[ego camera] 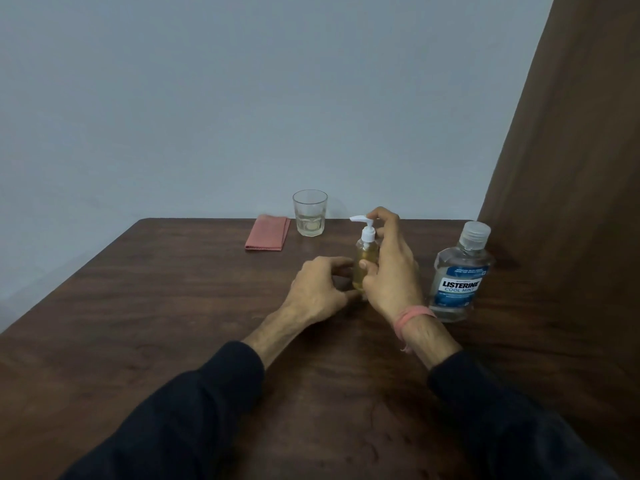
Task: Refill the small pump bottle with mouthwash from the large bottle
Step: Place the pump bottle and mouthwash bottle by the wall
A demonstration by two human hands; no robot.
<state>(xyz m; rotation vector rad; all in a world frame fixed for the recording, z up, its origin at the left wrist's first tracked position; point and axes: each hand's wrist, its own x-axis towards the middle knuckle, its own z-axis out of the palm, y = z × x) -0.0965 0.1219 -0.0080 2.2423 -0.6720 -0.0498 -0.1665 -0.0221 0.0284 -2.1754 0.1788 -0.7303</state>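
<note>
The small pump bottle (364,259) stands upright on the wooden table (173,306), its white pump on top. The right hand (388,268) holds it, thumb across the front. The left hand (320,289) rests just beside its base, fingers loosely curled; whether they touch, I cannot tell. The large bottle (459,275) stands capped to the right.

Dark navy long sleeves (194,410) cover both forearms; a pink thread band (412,317) circles the right wrist, ends frayed.

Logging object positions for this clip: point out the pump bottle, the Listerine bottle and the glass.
pump bottle (364,259), head view, amber body
Listerine bottle (460,287), head view, blue label
glass (310,213), head view, front wall
</note>
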